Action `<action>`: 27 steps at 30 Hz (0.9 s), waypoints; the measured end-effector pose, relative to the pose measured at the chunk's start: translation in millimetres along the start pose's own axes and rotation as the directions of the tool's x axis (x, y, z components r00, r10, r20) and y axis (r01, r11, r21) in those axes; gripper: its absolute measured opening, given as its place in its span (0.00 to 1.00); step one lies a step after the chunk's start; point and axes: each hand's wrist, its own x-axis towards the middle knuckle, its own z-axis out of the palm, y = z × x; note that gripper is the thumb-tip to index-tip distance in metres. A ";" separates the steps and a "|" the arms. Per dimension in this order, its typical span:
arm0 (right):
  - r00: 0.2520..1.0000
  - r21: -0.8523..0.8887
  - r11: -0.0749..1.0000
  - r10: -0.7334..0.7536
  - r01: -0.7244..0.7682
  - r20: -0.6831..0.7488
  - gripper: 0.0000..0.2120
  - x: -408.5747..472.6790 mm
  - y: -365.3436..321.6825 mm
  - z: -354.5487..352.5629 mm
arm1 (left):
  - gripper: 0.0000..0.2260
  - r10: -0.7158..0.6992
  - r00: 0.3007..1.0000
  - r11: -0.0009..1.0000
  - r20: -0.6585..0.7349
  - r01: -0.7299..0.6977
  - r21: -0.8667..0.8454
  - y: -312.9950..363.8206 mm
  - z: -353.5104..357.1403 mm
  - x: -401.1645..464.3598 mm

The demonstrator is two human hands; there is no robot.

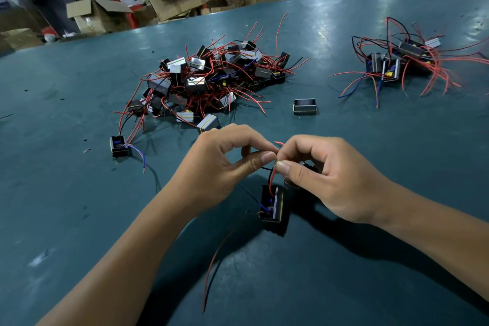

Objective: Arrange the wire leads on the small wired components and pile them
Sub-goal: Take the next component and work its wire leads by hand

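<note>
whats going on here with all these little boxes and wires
A person is sorting small wired components on a green table. Both hands meet over one component that hangs just below them: the left hand and right hand pinch its red lead between thumb and fingertips. A big tangled pile sits ahead, a smaller pile lies far right, and two loose components, one at left and one between the piles, lie apart.

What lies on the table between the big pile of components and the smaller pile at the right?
In the head view, one lone wireless black component lies between the big pile and the smaller pile; otherwise bare table.
</note>
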 end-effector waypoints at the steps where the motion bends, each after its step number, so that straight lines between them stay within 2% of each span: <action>1: 1.000 0.018 1.000 0.008 -0.008 0.001 0.09 0.5 0.3 -0.5 | 0.04 0.043 0.999 0.999 -0.010 -0.043 0.019 0.7 -1.6 0.1; 4: 0.999 0.070 0.997 0.039 -0.039 0.006 0.08 1.5 1.0 -2.4 | 0.05 0.151 0.989 0.985 -0.007 -0.150 0.080 1.6 -7.6 -0.5; 8: 0.999 0.086 0.996 0.032 -0.036 0.043 0.07 2.0 1.6 -3.3 | 0.05 0.217 0.975 0.953 0.040 -0.220 0.210 0.6 -8.2 0.3; 16: 0.995 0.119 0.992 0.022 -0.034 0.097 0.04 1.4 3.8 -4.8 | 0.03 0.324 0.945 0.870 0.049 -0.318 0.376 2.9 -7.7 1.1; 27: 0.997 0.146 0.989 0.028 -0.039 0.077 0.04 1.3 4.6 -2.5 | 0.06 0.379 0.923 0.754 0.065 -0.348 0.557 11.4 -7.3 0.3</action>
